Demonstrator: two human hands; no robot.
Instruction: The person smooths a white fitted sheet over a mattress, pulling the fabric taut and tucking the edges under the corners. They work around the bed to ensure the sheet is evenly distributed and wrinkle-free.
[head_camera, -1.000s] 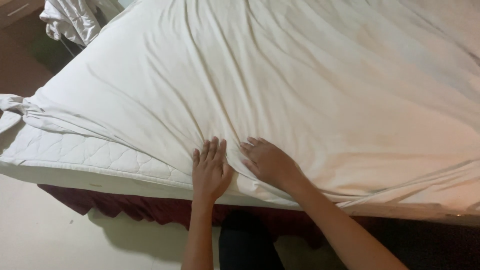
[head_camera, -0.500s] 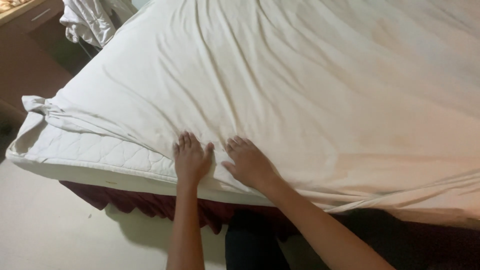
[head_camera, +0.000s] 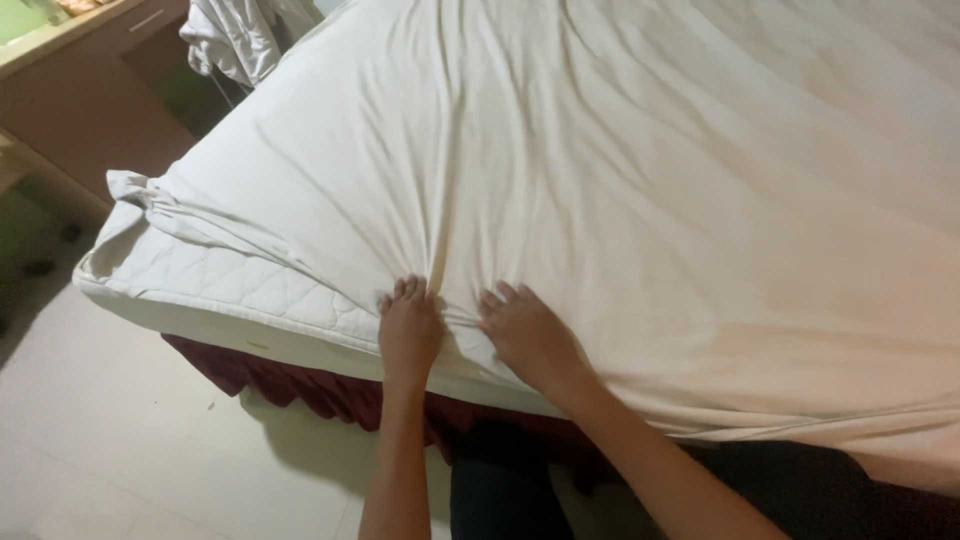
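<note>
A white bedsheet (head_camera: 620, 170) lies wrinkled over a quilted white mattress (head_camera: 225, 285), whose near corner is bare. At the bed's near edge, my left hand (head_camera: 408, 328) presses flat on the sheet with fingers together. My right hand (head_camera: 528, 338) rests just beside it, fingers spread on the cloth. A ridge of bunched fabric (head_camera: 455, 315) runs between the two hands. Neither hand closes around anything.
A dark red bed skirt (head_camera: 300, 385) hangs below the mattress. A wooden cabinet (head_camera: 85, 95) stands at the far left, with white cloth (head_camera: 240, 40) draped beside it. Pale floor (head_camera: 120, 450) lies left of my legs.
Both hands have slid along the sheet at the bed edge, staying flat and close together. The view has shifted, showing more of the cabinet and the bare mattress corner.
</note>
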